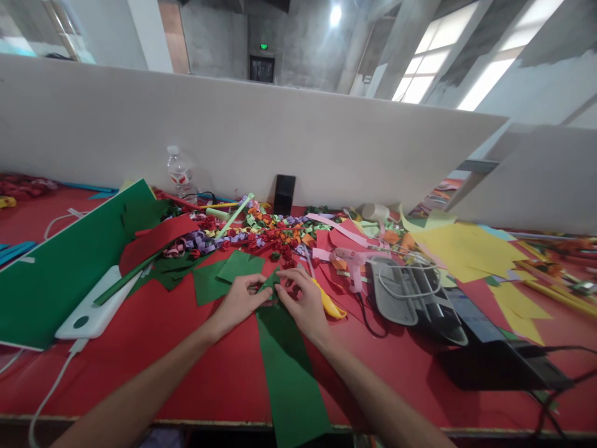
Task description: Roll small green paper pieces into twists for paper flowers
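Between my two hands, over the middle of the red table, is a small piece of green paper [269, 285]. My left hand [245, 298] pinches its left side, and my right hand [301, 295] grips its right side with bent fingers. Fingers cover part of the piece, so its exact shape is hidden. Below it a long green paper strip [289, 373] runs toward me and past the table's front edge. Whether the strip joins the held piece I cannot tell. Green paper squares [240, 266] lie just beyond my left hand.
A pink glue gun [355, 267], a yellow tool [332, 305] and an open grey case [396, 292] lie to the right. A white power strip [93, 305] and a green board [69, 267] are left. Curled paper pieces [280, 233], a phone [284, 194] and a bottle [181, 174] stand behind.
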`<action>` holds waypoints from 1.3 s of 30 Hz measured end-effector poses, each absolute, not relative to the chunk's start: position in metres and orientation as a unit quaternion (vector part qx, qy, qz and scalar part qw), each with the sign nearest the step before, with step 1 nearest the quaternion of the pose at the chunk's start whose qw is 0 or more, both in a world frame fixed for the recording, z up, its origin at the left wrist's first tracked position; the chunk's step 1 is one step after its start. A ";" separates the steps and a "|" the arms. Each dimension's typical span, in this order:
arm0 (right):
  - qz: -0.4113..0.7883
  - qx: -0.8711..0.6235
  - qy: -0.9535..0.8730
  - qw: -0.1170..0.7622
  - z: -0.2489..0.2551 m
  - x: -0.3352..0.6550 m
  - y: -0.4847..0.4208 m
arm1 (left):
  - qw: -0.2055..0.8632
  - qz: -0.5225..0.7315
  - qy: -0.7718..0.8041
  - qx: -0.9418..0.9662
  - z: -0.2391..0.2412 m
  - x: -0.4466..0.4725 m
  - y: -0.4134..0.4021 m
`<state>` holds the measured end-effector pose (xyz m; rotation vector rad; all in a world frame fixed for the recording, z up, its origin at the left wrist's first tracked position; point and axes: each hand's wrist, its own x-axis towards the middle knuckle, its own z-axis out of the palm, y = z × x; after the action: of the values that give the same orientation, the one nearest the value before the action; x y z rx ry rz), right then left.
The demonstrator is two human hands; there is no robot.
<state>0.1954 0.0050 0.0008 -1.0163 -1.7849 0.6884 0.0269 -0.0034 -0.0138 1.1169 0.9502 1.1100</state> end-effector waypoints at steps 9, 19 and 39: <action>0.336 -0.430 -0.694 0.470 -0.005 0.193 0.007 | 0.625 0.460 0.412 0.477 -0.020 0.026 -0.002; 0.456 -0.420 -0.628 0.471 -0.002 0.192 0.007 | 0.563 0.443 0.455 0.529 -0.013 0.023 -0.002; -0.108 -0.291 -0.906 0.289 -0.002 0.215 0.006 | 0.635 0.501 0.422 0.409 -0.004 0.020 -0.002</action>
<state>0.2146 0.0060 -0.0023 -0.7765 -2.4165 -0.2871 0.0205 -0.0019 -0.0043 0.9354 0.9636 1.1458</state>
